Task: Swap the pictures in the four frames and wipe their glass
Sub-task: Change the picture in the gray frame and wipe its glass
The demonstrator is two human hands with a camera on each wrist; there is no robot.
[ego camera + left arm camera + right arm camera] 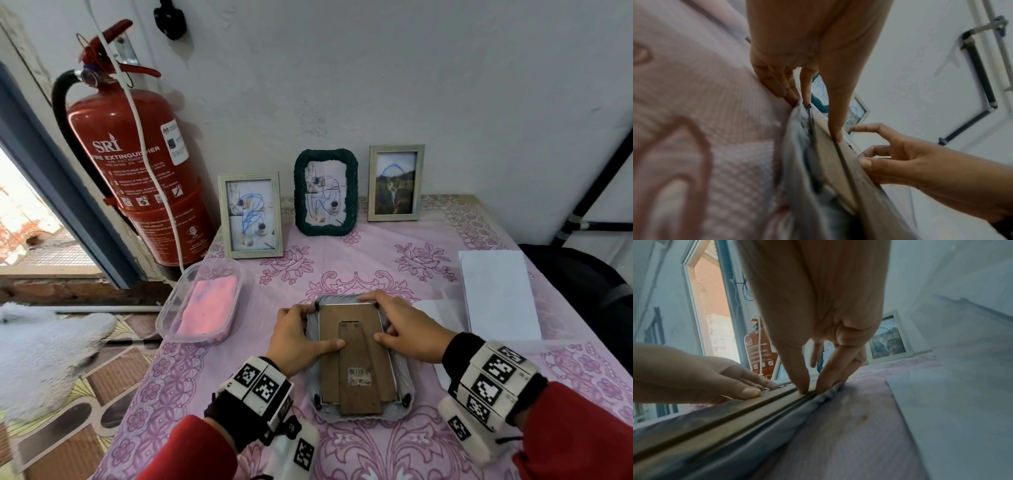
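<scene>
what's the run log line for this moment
grey ruffle-edged picture frame: face down | left-hand grip: holds far-left corner, thumb on brown backing board | right-hand grip: holds far-right corner, thumb on board

A grey frame [329, 370] lies face down on the table [376, 452]. The left grip [294, 337] and right grip [407, 329] hold its far corners, thumbs on its brown back. A tub [161, 324] sits just left.

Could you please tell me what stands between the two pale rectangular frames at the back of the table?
The dark green rope-edged frame stands between the left pale frame and the right pale frame; the head view shows it.
</scene>
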